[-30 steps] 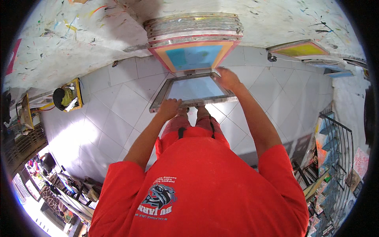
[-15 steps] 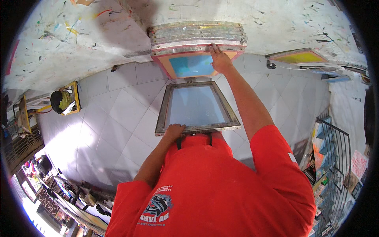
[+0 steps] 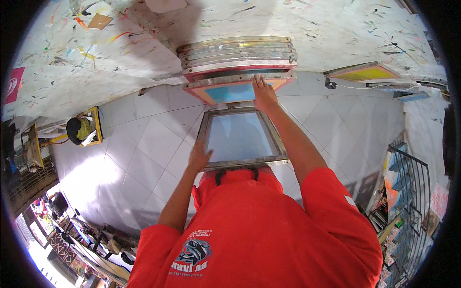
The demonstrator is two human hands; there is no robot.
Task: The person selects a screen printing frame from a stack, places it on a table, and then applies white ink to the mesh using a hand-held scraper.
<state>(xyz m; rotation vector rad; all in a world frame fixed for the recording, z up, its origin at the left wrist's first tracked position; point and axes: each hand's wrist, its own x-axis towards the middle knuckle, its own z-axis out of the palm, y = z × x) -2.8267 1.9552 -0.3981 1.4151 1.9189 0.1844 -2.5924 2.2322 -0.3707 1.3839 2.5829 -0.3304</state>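
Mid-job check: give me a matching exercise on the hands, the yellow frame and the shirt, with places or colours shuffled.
1. Left hand
2. Right hand
3. Yellow-panelled frame
4. Shirt

A. Red
B. At the top edge of the blue-panelled frame
C. By the wall, toward the view's right
D. At the left side of the pale-panelled frame

Pairs: 1-D, 2-B, 3-C, 4-A

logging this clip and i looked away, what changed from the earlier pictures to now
The right hand left the pale-screened frame and now holds the blue-and-orange frame by its top edge; that frame has tipped toward the person, opening a gap behind it. The left hand shifted from the pale-screened frame's near edge to its left side. The stacked frames stayed put.
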